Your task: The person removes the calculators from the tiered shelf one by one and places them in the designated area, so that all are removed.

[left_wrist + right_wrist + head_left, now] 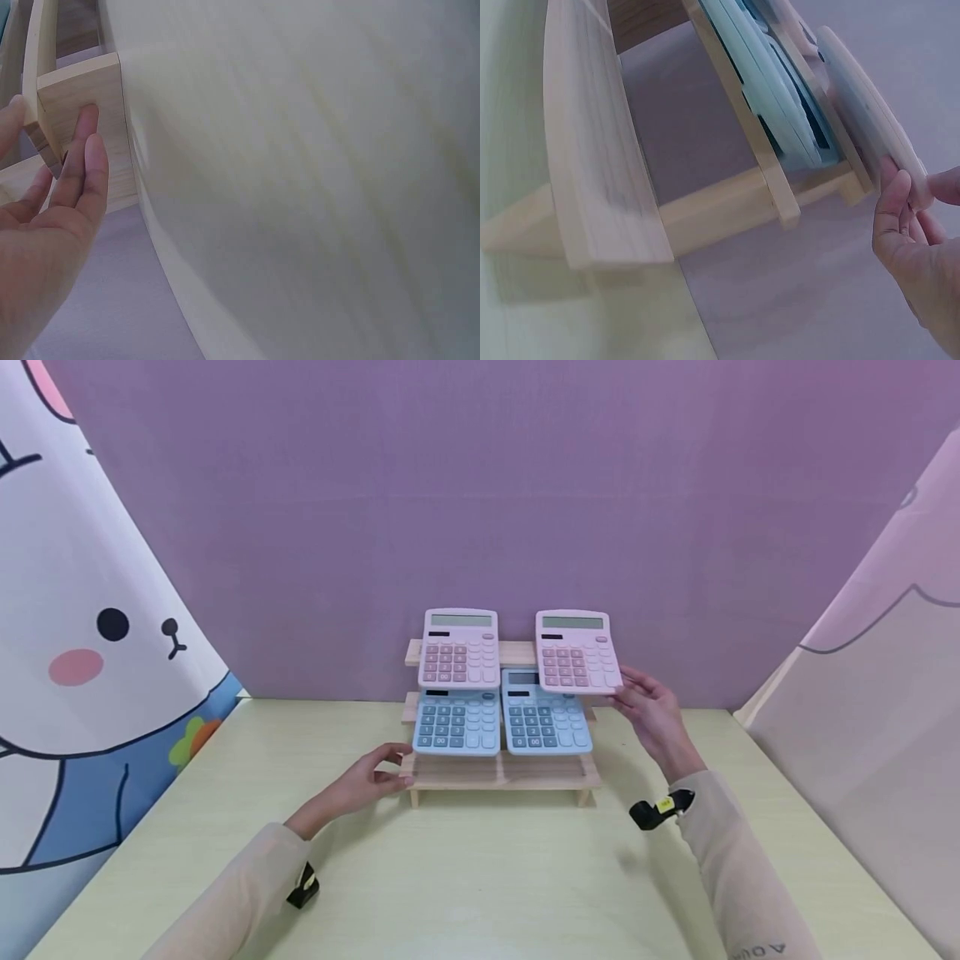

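My right hand (654,714) pinches the lower right corner of a pink calculator (600,653), thumb on one face and fingers on the other. This calculator sits at the upper right of a tiered wooden stand (495,774), its lower edge overlapping a blue calculator (546,727) in the head view. In the right wrist view the pink calculator (870,112) leans beyond the blue one. My left hand (369,779) holds the front left end of the stand, with the thumb on the shelf's edge and fingers against the side piece (105,112).
Another pink calculator (480,647) stands at the upper left of the stand, above a second blue calculator (457,731). The stand is on a pale wooden table (480,877). A purple panel (480,510) rises behind, with printed panels at both sides.
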`<state>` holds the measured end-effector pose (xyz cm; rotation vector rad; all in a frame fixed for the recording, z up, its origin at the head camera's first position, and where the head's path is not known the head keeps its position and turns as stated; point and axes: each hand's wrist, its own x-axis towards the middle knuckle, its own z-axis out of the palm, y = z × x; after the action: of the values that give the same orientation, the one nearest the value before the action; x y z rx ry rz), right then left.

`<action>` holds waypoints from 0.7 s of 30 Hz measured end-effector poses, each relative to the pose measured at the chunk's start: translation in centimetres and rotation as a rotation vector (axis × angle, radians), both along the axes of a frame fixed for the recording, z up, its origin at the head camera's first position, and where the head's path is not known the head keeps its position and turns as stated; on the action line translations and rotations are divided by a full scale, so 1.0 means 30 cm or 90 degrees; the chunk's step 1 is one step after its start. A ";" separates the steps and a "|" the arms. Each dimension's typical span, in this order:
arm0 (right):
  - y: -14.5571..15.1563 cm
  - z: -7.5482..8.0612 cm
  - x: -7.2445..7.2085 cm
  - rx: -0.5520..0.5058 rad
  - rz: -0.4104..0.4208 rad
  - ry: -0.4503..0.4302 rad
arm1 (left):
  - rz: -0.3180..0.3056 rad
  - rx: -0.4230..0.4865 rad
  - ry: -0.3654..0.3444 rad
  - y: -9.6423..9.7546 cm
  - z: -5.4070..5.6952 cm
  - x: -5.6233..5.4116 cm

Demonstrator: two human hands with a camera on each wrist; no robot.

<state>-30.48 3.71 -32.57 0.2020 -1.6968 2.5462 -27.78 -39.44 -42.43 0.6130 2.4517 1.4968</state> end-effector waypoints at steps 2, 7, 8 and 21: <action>0.012 -0.003 0.000 0.000 0.003 0.004 | 0.000 0.000 -0.001 0.001 0.002 0.000; 0.042 -0.010 0.004 -0.008 0.009 0.009 | 0.008 -0.006 -0.002 0.002 0.002 -0.003; 0.048 -0.011 0.006 -0.012 0.011 0.010 | 0.006 -0.007 0.002 0.001 0.001 -0.003; 0.123 -0.021 0.021 -0.056 0.034 0.040 | -0.001 0.000 0.014 -0.002 -0.002 -0.004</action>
<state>-29.85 7.40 -33.19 0.3229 -1.5744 2.6156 -27.91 -39.50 -42.50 0.6341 2.4671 1.4984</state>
